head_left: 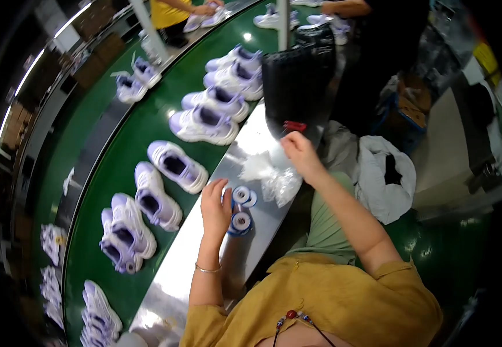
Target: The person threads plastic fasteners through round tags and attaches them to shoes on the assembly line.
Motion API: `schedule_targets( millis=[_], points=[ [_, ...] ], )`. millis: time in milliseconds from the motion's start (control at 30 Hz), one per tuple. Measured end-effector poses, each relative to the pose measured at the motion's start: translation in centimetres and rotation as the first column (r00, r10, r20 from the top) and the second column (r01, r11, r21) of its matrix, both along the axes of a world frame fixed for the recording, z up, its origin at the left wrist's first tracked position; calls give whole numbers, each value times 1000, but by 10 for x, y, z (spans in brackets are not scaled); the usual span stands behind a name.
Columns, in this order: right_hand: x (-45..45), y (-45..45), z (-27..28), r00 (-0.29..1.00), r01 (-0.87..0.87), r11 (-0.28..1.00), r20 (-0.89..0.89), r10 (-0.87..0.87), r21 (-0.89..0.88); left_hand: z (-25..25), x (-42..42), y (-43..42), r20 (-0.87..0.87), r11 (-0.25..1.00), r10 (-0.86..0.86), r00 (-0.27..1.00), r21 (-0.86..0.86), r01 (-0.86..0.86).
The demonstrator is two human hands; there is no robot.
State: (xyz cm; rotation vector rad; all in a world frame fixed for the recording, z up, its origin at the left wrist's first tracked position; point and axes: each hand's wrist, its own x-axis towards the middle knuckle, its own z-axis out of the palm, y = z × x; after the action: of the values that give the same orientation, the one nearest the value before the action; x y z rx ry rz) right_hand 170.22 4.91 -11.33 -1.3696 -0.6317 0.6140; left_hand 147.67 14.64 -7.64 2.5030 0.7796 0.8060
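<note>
My left hand is over the inner edge of the metal ledge, its thumb and fingers apart with nothing visible in them. Right beside it on the ledge are blue-and-white tape rolls. A white and lilac sneaker lies on the green belt just beyond its fingertips. My right hand is raised over the far end of the ledge with curled fingers; what they hold, if anything, is hidden. Just past it lies a small red object. Clear plastic bags are heaped between my hands.
Several more sneakers stand along the curved green belt. A black bin lined with plastic stands at the ledge's far end. A white sack is on my right. Other people work with shoes at the far side.
</note>
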Motion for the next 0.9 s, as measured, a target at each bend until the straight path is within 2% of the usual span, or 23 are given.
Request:
schedule_targets(
  millis=[33,67,267,333,400,467,533,567,600,667,833,900],
  points=[
    [-3,-4,-4,1000,11,1000,23,-10,-26,4,-8,2,17,998,35,999,-57,-34],
    [-6,-9,-4,998,-7,998,-56,4,-59,4,-16,4,64,998,56,996,-38,-54],
    [-18,-19,7,976,-192,979,-119,184,-64,4,-43,13,-1,963,229,974,-148,-226],
    [-26,-18,2,961,-276,957,-11,276,-93,-5,-39,12,10,963,223,975,-158,-219],
    [-32,-15,-8,956,-293,952,-6,293,-95,-11,-30,10,-26,980,166,986,-108,-168],
    [-36,-13,-12,942,-328,926,15,336,-186,-16,-16,8,-75,993,112,991,-34,-115],
    [-40,-11,-19,943,-320,932,36,331,-169,-16,2,5,-160,998,43,986,60,-34],
    [-41,-10,-17,949,-305,940,37,314,-154,-19,9,6,-235,999,30,972,51,-19],
    [-41,-10,-16,955,-288,948,38,295,-139,-20,15,7,-233,999,27,972,51,-16],
    [-39,-10,-16,956,-280,950,47,289,-141,-23,22,7,-396,994,3,918,101,40],
    [-32,-11,-17,954,-291,947,30,297,-137,-26,30,13,-396,997,14,918,73,17],
    [-31,-13,-14,945,-306,932,62,323,-193,-22,32,14,-349,999,3,937,-33,-16]
  ],
)
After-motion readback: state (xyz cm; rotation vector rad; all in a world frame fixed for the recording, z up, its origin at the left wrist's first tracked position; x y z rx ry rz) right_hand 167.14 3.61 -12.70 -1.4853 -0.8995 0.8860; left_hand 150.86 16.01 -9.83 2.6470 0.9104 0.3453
